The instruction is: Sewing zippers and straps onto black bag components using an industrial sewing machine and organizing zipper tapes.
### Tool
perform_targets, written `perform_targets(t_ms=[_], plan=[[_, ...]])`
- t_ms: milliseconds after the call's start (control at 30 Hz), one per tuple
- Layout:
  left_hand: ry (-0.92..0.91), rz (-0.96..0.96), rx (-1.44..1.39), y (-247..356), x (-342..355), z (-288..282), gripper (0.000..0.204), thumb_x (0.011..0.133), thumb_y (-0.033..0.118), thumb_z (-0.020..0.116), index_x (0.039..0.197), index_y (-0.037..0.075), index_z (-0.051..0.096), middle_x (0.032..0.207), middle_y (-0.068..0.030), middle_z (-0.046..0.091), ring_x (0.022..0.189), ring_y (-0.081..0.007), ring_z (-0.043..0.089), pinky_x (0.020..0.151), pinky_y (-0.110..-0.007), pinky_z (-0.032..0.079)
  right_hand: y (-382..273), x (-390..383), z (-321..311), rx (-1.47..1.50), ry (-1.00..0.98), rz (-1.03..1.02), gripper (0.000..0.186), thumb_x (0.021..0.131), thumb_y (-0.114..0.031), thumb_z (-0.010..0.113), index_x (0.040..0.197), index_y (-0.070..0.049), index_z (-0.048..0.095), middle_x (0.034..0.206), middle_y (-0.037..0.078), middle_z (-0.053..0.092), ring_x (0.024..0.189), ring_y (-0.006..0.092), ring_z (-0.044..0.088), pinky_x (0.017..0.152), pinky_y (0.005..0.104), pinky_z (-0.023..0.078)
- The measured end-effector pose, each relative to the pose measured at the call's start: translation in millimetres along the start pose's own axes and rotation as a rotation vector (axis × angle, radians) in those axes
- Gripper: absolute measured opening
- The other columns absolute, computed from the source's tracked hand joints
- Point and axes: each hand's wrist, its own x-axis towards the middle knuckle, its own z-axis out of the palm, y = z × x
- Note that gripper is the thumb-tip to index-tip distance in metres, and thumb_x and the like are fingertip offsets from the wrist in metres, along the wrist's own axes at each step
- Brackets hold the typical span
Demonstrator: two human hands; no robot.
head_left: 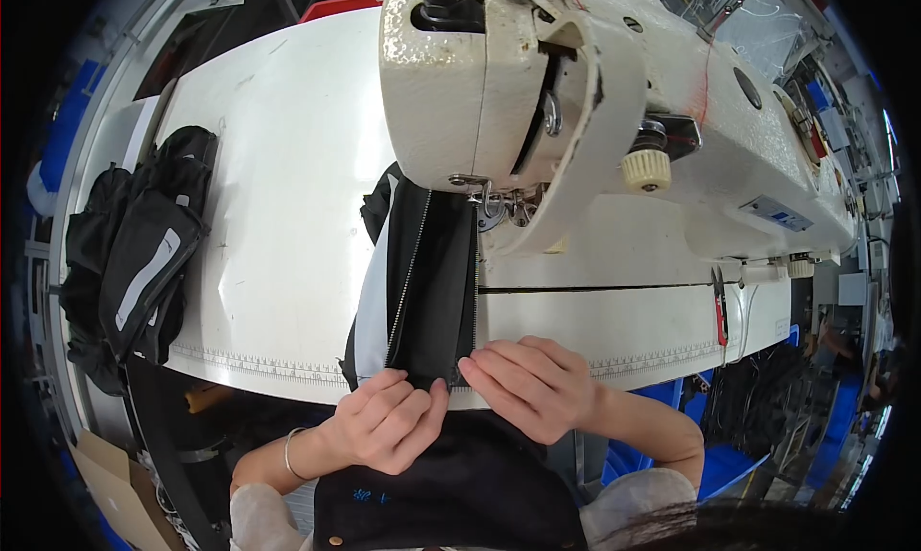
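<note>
A black fabric piece point(432, 292) with a pale grey strip runs from under the sewing machine point(436, 100) to the table's front edge. A metal-toothed zipper point(410, 273) lies along it, its second row of teeth at the right edge. My left hand point(391, 422) pinches the near end of the fabric, fingers curled. Beside it my right hand point(530, 383) pinches the right edge near the zipper teeth, thumb and fingertips together. The far end of the fabric lies beneath the machine head by the presser foot point(494, 206), where the needle is hard to make out.
Black sewn pieces point(144, 254) with a light strip are piled at the table's left edge. Red-handled snips point(720, 306) lie at the right. A printed ruler point(259, 367) follows the front edge. Below are a cardboard box point(120, 489) and a blue bin point(734, 469).
</note>
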Motion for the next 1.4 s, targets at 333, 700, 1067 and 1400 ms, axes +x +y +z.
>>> perform_targets(t_ms=[333,700,1067,1400], plan=[[0.135,-1.037,-0.676,-81,51,-38,0.01,0.083,-0.001,0.055,0.089,-0.002,0.062,0.08,-0.0037,0.062,0.072,-0.0078,0.052,0.066,-0.021,0.042,-2,-15,4,0.072,-0.229,-0.055,0.022,0.066,-0.008,0.06,0.085,0.005,0.061,0.093,0.012,0.058,0.09,0.023,0.055,0.077,0.0317,0.047],[-0.378,0.314,0.068,-16,30,-6,0.018,0.071,0.008,0.057,0.082,-0.003,0.063,0.092,-0.0166,0.065,0.073,-0.0185,0.057,0.064,-0.027,0.045,-10,-22,2,0.093,-0.255,0.072,0.028,0.066,-0.009,0.056,0.088,0.007,0.06,0.097,0.015,0.058,0.099,0.0279,0.055,0.081,0.0345,0.047],[-0.33,0.123,-0.045,-5,10,14,0.017,0.069,0.002,0.06,0.083,-0.007,0.063,0.094,-0.0182,0.064,0.068,-0.0165,0.055,0.057,-0.023,0.045,-9,-26,4,0.101,-0.236,0.059,0.029,0.067,-0.01,0.056,0.089,0.008,0.059,0.098,0.017,0.058,0.1,0.0295,0.056,0.083,0.0364,0.047],[-0.285,0.093,-0.102,-8,11,19,0.018,0.067,0.001,0.06,0.083,-0.007,0.064,0.095,-0.0187,0.064,0.066,-0.0163,0.055,0.056,-0.022,0.045,-10,-23,-1,0.073,-0.311,0.062,0.029,0.07,-0.012,0.055,0.092,0.007,0.06,0.102,0.017,0.058,0.104,0.0296,0.055,0.09,0.0377,0.045]])
